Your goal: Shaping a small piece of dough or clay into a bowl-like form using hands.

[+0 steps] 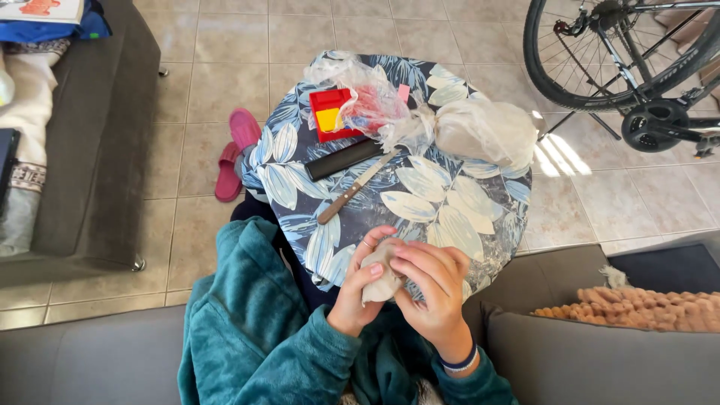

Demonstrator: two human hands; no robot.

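Both your hands are clasped around one pale lump of clay point(381, 281), held just above your lap at the near edge of the counter point(450, 206). Your left hand point(360, 289) cups it from below and the side, fingers curled; your right hand point(431, 289) presses in from the other side, thumb against the lump. Further out on the leaf-patterned cloth lie a knife point(352, 191) with a wooden handle and, just beside it, a black bar point(343, 159). Behind them sits a red box point(332, 114) partly under a crumpled clear bag point(375, 101), and to its right a bigger bagged grey lump point(486, 131).
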